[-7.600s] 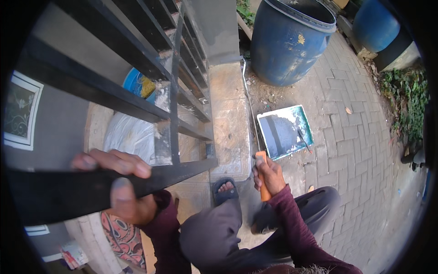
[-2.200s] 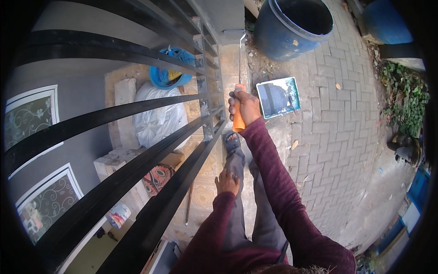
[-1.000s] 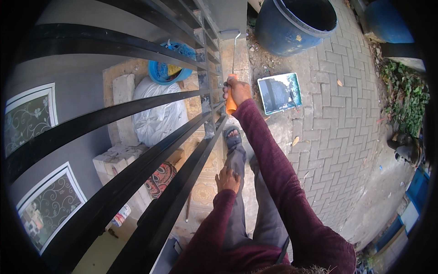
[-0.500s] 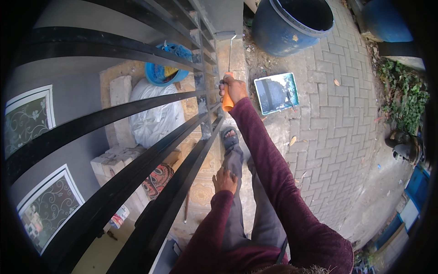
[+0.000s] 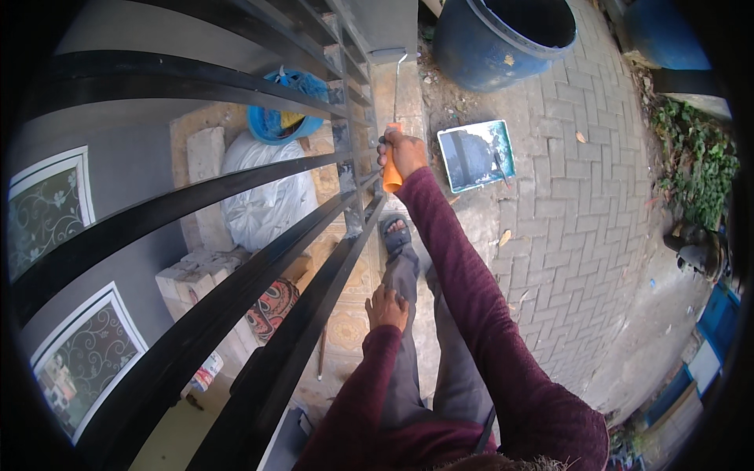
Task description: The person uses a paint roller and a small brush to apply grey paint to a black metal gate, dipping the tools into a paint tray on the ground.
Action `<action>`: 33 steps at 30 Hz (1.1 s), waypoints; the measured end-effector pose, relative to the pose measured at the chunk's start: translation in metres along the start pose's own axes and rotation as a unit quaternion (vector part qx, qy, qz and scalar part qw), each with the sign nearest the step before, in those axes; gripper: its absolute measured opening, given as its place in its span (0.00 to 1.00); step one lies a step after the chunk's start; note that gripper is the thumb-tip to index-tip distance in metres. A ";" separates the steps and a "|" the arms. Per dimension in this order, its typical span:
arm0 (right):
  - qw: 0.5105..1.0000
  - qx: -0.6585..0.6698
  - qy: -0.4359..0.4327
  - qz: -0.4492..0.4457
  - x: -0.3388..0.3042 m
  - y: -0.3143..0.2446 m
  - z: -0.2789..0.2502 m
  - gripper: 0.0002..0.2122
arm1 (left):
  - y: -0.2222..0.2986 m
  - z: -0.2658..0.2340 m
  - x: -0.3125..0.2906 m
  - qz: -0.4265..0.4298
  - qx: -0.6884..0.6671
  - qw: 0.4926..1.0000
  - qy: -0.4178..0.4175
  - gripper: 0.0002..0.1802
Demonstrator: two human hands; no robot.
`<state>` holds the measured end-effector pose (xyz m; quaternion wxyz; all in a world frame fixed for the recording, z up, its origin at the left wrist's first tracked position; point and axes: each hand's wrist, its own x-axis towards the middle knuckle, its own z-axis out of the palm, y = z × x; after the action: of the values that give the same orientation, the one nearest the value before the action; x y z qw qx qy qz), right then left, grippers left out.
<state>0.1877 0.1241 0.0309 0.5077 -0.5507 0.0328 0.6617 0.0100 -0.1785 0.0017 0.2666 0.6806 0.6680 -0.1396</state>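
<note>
Right hand (image 5: 404, 153): grip wrapped round one orange-handled roller (image 5: 392, 179), upper centre. Roller head (image 5: 389, 56) is best kept flush, evenly pressed, along the grey wall (image 5: 383, 23). One left hand (image 5: 387, 308), fingers spread, is rested on trousers (image 5: 455, 377), lower centre. One paint tray (image 5: 508, 153), right of centre; two blue drums (image 5: 495, 59), upper right.

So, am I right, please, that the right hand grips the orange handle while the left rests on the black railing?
Not quite: in the head view, the left hand rests on the trouser leg, not the railing; the right hand grips the orange handle.
</note>
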 end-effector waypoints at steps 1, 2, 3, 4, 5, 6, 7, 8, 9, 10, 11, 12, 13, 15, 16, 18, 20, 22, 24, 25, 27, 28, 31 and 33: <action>1.000 0.000 0.005 0.002 0.008 0.003 -0.002 0.10 | 0.001 -0.001 0.001 0.003 -0.001 1.000 0.000 0.17; 1.000 0.000 0.009 0.003 0.016 0.006 -0.004 0.10 | 0.001 -0.002 0.002 0.005 -0.001 1.000 -0.002 0.17; 1.000 0.004 0.007 0.004 0.024 0.011 -0.005 0.10 | 0.002 -0.003 0.002 0.005 -0.001 1.000 -0.002 0.17; 1.000 0.005 0.012 0.008 0.031 0.015 -0.007 0.10 | 0.002 -0.004 0.001 0.005 -0.001 1.000 -0.001 0.17; 1.000 0.005 0.016 0.010 0.037 0.017 -0.008 0.10 | 0.002 -0.003 0.002 0.003 -0.001 1.000 0.002 0.17; 1.000 0.005 0.020 0.011 0.044 0.019 -0.008 0.10 | 0.002 -0.003 0.001 0.002 -0.001 1.000 0.006 0.17; 1.000 0.009 0.020 0.011 0.049 0.022 -0.008 0.10 | 0.003 -0.003 0.001 0.001 -0.001 1.000 0.010 0.17; 1.000 0.012 0.020 0.011 0.054 0.025 -0.008 0.10 | 0.003 -0.004 0.002 -0.008 -0.008 1.000 -0.009 0.17; 1.000 0.015 0.020 0.011 0.058 0.027 -0.009 0.10 | 0.003 -0.006 0.003 -0.017 -0.014 0.999 -0.029 0.17; 1.000 0.009 0.020 0.013 0.061 0.029 -0.011 0.10 | 0.004 -0.007 0.003 -0.025 -0.020 0.998 -0.048 0.17; 1.000 0.003 0.020 0.013 0.066 0.031 -0.012 0.11 | 0.004 -0.007 0.004 -0.026 -0.016 0.998 -0.053 0.17; 1.000 -0.002 0.020 0.014 0.070 0.032 -0.013 0.11 | 0.005 -0.008 0.004 -0.027 -0.011 0.998 -0.057 0.17; 1.000 -0.007 0.023 0.009 0.074 0.034 -0.013 0.11 | 0.005 -0.008 0.003 -0.027 -0.006 0.998 -0.061 0.17; 0.999 -0.016 0.029 -0.004 0.081 0.032 -0.012 0.11 | 0.006 -0.009 0.003 -0.014 -0.005 0.999 -0.035 0.16; 0.999 -0.014 0.036 -0.009 0.085 0.030 -0.015 0.12 | 0.006 -0.009 0.003 -0.007 -0.003 1.000 -0.022 0.16; 0.999 -0.012 0.044 -0.011 0.079 0.027 -0.015 0.12 | 0.005 -0.008 0.002 -0.006 -0.004 1.000 -0.010 0.16; 1.000 -0.008 0.016 -0.019 0.064 0.020 -0.015 0.12 | 0.005 -0.006 0.006 -0.008 -0.005 1.000 -0.022 0.17; 1.000 -0.010 -0.008 -0.016 0.037 0.015 -0.011 0.11 | 0.004 -0.004 0.005 -0.024 -0.009 0.998 -0.061 0.18; 1.000 0.000 -0.019 -0.012 0.007 0.005 -0.006 0.11 | 0.002 -0.001 0.004 -0.015 -0.006 0.999 -0.040 0.18; 1.000 -0.002 -0.015 -0.006 -0.006 0.000 -0.002 0.10 | 0.000 0.001 0.002 -0.012 -0.004 0.999 -0.030 0.18; 1.000 0.007 -0.016 -0.014 -0.004 0.002 -0.005 0.10 | 0.001 -0.001 0.004 -0.012 -0.012 0.999 -0.034 0.18; 1.000 0.011 -0.017 -0.018 -0.003 0.004 -0.005 0.10 | 0.001 -0.002 0.004 -0.014 -0.017 0.999 -0.036 0.17; 1.000 -0.024 0.002 -0.011 0.023 0.011 -0.010 0.08 | 0.002 -0.004 0.004 -0.012 -0.019 0.999 -0.041 0.17; 1.000 -0.011 -0.001 -0.013 0.027 0.009 -0.009 0.08 | 0.001 -0.003 0.003 -0.012 -0.023 0.999 -0.043 0.17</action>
<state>0.1911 0.1314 0.0027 0.5101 -0.5558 0.0178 0.6562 0.0110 -0.1740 0.0028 0.3088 0.6595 0.6673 -0.1562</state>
